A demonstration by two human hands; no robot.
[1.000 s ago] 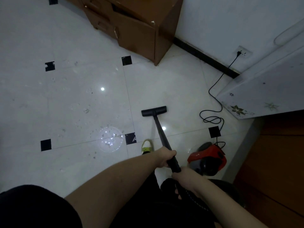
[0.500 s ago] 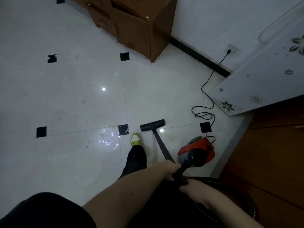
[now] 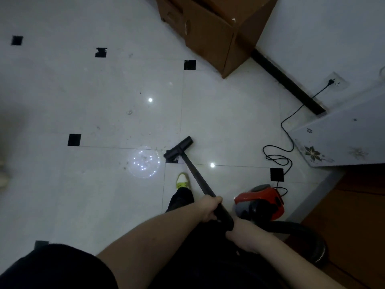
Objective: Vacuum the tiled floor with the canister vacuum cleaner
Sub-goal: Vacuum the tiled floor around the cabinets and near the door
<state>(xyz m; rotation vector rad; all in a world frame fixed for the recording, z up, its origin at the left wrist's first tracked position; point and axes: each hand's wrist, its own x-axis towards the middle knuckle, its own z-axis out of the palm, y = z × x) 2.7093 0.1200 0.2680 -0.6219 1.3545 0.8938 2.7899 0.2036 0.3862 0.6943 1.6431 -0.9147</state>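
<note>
Both hands, left [image 3: 209, 208] and right [image 3: 242, 236], fingers wrapped round wand [image 3: 200, 178]; stiff, light, steers easily; hold near hose end.

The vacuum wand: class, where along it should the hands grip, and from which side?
Grip the wand at its upper end, as the left hand and right hand do, from above. It slants down to the floor head, so the near end rises toward the body.

A red and grey canister vacuum cleaner [image 3: 264, 202] sits on the pale glossy tiled floor [image 3: 104, 184] at near right. Its black wand [image 3: 198, 176] slants far-left to a flat black floor head [image 3: 178, 148] resting among scattered debris specks.
</note>
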